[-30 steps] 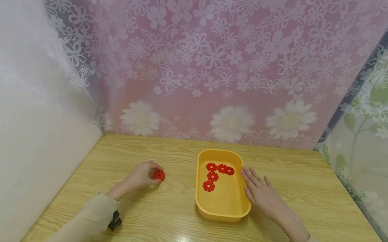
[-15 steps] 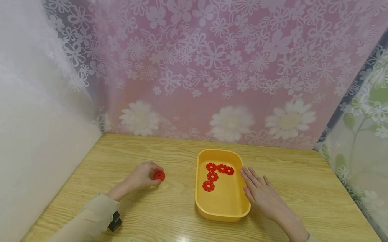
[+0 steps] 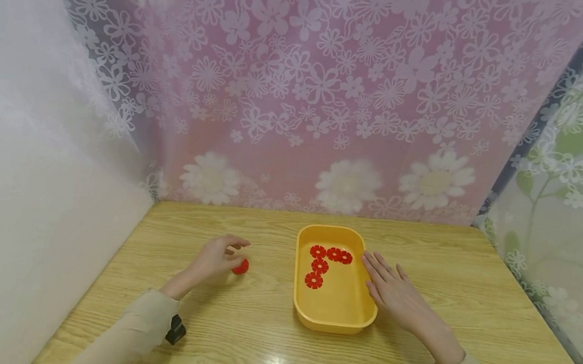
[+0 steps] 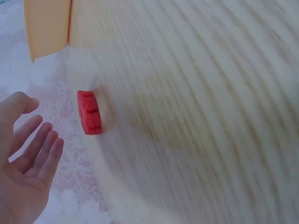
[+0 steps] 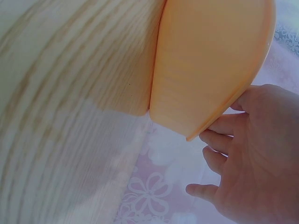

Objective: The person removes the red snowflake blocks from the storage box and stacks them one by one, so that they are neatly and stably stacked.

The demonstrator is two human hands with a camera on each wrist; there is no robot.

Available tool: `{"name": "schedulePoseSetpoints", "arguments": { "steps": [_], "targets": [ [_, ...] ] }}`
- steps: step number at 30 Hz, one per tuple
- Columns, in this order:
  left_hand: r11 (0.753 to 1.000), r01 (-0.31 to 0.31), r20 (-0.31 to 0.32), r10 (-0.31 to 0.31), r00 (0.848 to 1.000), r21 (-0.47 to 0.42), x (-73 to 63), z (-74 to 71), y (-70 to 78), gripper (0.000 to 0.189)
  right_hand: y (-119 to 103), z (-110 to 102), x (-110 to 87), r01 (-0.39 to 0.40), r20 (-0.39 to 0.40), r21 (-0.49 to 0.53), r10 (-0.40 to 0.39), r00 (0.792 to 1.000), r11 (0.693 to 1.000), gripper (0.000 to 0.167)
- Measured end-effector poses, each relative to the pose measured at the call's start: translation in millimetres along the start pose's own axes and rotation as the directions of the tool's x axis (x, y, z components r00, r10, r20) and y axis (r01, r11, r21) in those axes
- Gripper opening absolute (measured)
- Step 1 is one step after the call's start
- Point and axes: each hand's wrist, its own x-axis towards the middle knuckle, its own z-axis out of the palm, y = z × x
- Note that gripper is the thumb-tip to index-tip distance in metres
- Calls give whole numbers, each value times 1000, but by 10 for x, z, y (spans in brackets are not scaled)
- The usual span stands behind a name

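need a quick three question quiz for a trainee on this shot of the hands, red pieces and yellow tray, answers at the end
1. Count: how many red discs lie in the yellow tray?

2. True or false: in the left wrist view, a gap shows between the left hand and the red piece on the table.

3. Multiple choice: in the head view, where is the right hand?
A) over the middle of the yellow tray
B) at the right side of the yellow tray
C) at the left side of the yellow tray

Key: 1. Five. 2. True. 3. B.
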Motion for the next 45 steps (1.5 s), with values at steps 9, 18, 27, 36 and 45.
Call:
{"name": "schedulePoseSetpoints", "arguments": {
  "steps": [9, 18, 27, 36, 45],
  "targets": [
    [998, -59, -27, 58, 998, -31, 164, 44, 180, 37, 8, 6, -7, -4, -4, 4, 4, 1000, 1000, 55],
    [989, -142, 8, 142, 990, -39, 417, 113, 481, 40, 20, 19, -9, 17, -34, 10, -17, 999, 1000, 54],
    [976, -209, 63, 212, 975, -58, 686, 277, 772, 40, 24, 13, -6, -3, 13, -6, 3, 1000, 1000, 55],
    [964, -263, 159, 265, 951, -30, 835, 462, 1052, 42, 49, 52, -10, 25, -43, 27, -24, 999, 999, 54],
    [963, -268, 329, 244, 912, 30, 923, 671, 1197, 41, 3, -7, 5, -10, 8, 25, 10, 1000, 1000, 54]
  ]
}}
